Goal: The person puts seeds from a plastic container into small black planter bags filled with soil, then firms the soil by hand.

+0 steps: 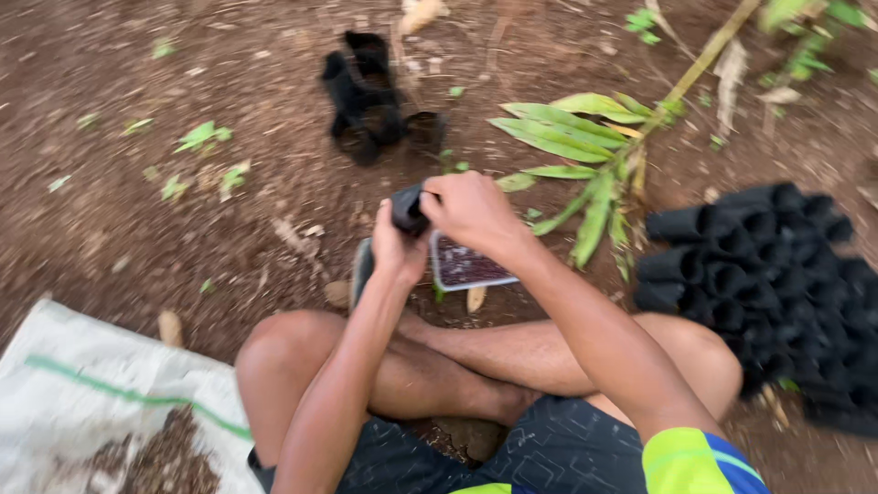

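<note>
I am looking down on bare brown soil (137,73) scattered with dry leaves and small green sprouts, and the person sits cross-legged in the middle of it. At about four o'clock from the hands lies the biggest thing here, a stack of black nursery bags (777,284), tube-shaped and lying on their sides with the open mouths facing toward the knees, near enough to that side, I judge, for easy reaching. At seven o'clock a white woven sack (82,384) with a green stripe is spread flat, with a heap of dark crumbly soil mix on it. At two o'clock a cut leafy branch (585,155) stretches off toward the upper right corner. At eleven o'clock, well apart from the hands, a small cluster of black bags (370,96) stands upright on the ground. Just below the hands, at six o'clock, sits a small rectangular tray (462,265) holding something dark and grainy; I cannot tell what.

Between the two hands is one small black bag (407,209). The left hand (395,249) is wrapped around it from below, fingers closed on its body, apparently to keep it steady. The right hand (471,212) comes in from three o'clock, fingertips pinched at the bag's mouth. Motion blur hides whether anything is between those fingertips.
</note>
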